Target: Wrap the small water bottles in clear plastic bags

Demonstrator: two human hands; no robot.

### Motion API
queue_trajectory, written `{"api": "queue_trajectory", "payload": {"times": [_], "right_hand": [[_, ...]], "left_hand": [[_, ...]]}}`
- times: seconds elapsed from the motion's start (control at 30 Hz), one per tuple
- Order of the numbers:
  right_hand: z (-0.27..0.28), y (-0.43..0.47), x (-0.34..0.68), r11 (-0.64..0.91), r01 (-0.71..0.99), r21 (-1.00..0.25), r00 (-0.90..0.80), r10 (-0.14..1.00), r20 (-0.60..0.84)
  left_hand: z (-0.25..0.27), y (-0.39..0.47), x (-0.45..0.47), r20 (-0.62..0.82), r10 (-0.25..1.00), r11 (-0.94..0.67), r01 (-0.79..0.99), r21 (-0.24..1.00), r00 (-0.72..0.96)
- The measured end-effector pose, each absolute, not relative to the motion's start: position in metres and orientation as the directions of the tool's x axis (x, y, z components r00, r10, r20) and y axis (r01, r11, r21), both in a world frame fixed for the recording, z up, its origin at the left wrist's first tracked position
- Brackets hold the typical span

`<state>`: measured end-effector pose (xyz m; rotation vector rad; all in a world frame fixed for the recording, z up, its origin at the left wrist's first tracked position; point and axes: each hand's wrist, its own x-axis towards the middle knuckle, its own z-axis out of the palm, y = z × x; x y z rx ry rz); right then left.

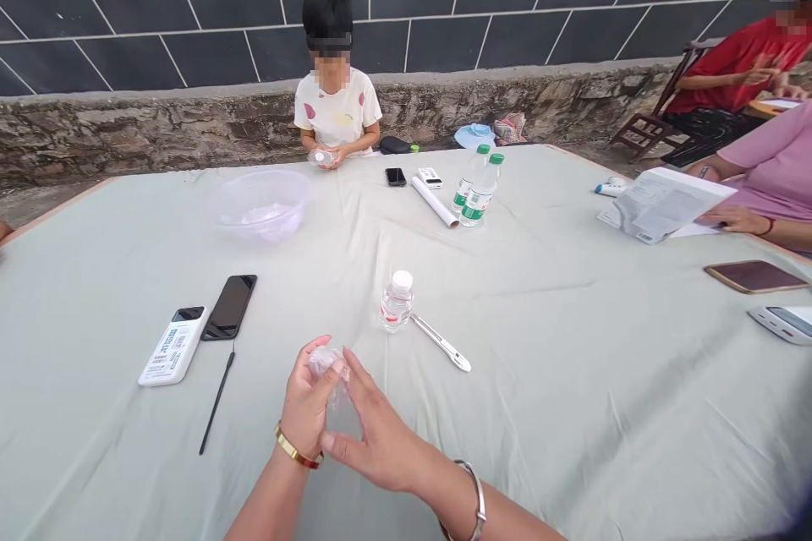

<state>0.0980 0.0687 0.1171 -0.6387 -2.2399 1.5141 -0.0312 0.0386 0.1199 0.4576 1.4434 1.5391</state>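
My left hand is closed around a crumpled piece of clear plastic film, its thumb pressed over the top. My right hand lies against the plastic from the other side, fingers stretched out and thumb apart, near the left wrist. Whether its fingertips grip any of the film cannot be made out. Just beyond the hands stands a small clear bottle with a white cap, upright. A white pen-like tool, perhaps a utility knife, lies beside the bottle's base.
To the left lie a white power bank and a black phone with a strap. Farther back are a translucent basin, a paper roll and green-capped bottles. A person across holds a clear bottle; another at right holds papers.
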Motion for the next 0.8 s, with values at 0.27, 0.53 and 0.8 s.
{"api": "queue_trajectory", "payload": {"times": [0.27, 0.53, 0.8], "right_hand": [[0.08, 0.159, 0.145, 0.249, 0.501, -0.829, -0.206, 0.964, 0.166], [0.059, 0.209, 0.11, 0.185, 0.669, -0.72, -0.235, 0.972, 0.032], [0.053, 0.33, 0.066, 0.113, 0.662, -0.741, -0.067, 0.994, 0.092]], "left_hand": [[0.097, 0.043, -0.069, -0.44, 0.667, 0.217, -0.409, 0.887, -0.601], [0.079, 0.038, -0.075, -0.486, 0.782, 0.44, -0.208, 0.874, -0.39], [0.064, 0.024, -0.085, -0.343, 0.825, 0.442, 0.135, 0.887, -0.449]]}}
